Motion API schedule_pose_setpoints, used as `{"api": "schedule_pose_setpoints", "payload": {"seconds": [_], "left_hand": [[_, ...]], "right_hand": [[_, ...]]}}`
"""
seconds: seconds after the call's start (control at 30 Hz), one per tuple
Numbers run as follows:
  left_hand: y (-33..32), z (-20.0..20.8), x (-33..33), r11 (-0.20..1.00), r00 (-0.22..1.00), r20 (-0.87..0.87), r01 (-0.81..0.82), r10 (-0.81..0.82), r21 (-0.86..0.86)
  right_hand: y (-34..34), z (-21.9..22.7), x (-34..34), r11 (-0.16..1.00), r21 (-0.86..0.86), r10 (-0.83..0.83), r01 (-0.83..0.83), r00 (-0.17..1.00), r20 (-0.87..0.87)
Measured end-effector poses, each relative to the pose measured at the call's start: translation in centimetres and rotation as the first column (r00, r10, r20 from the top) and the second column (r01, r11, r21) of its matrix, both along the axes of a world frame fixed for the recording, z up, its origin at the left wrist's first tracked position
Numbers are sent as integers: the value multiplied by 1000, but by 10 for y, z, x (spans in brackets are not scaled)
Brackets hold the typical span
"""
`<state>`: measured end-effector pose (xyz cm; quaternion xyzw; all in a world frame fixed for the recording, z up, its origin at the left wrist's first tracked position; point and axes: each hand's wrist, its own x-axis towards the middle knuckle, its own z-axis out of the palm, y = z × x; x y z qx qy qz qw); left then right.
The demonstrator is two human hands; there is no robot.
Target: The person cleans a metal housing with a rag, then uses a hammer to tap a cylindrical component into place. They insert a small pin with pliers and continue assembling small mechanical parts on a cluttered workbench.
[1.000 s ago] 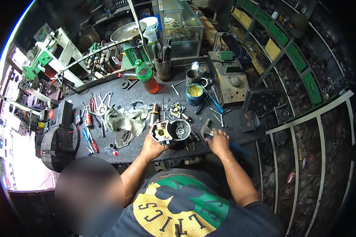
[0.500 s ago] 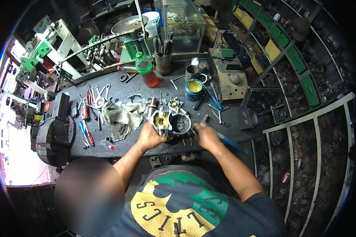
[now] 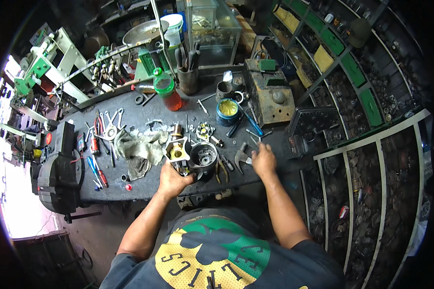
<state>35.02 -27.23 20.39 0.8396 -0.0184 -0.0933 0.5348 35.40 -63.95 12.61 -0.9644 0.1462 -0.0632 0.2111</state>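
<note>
My left hand (image 3: 174, 181) is closed around a cast-metal starter-type housing (image 3: 177, 150) with yellow grease inside. Right beside it, a dark round metal cup (image 3: 203, 155) opens upward; I cannot tell whether the two are one piece. My right hand (image 3: 264, 161) is over the bench to the right, fingers partly apart, with nothing visible in them. Just left of it lies a hammer (image 3: 241, 157), its handle hidden toward my hand. Pliers (image 3: 222, 170) rest between the cup and the hammer. A T-handle wrench (image 3: 259, 135) lies beyond my right fingertips.
Left on the bench are a grey rag (image 3: 142, 149), wrenches, screwdrivers and a black machine (image 3: 58, 168). Farther back stand a bottle of red liquid (image 3: 169, 94), a tub of yellow grease (image 3: 227, 111) and a metal box (image 3: 270, 96). Parts shelves (image 3: 366, 192) line the right.
My right hand has moved right, away from the cup, uncovering the hammer head and pliers. My left hand has shifted the housing slightly left and tilted it. The view has moved a little.
</note>
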Motion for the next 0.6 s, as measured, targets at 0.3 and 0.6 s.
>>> {"api": "schedule_pose_setpoints", "payload": {"seconds": [0.3, 0.6], "left_hand": [[7, -59, -10, 959, 910, 347, 146, -227, 245], [2, -54, -2, 992, 942, 314, 100, -121, 81]], "right_hand": [[-8, -1, 29, 974, -188, 153, -129, 981, 120], [-6, -16, 90, 857, -488, 114, -165, 985, -132]]}}
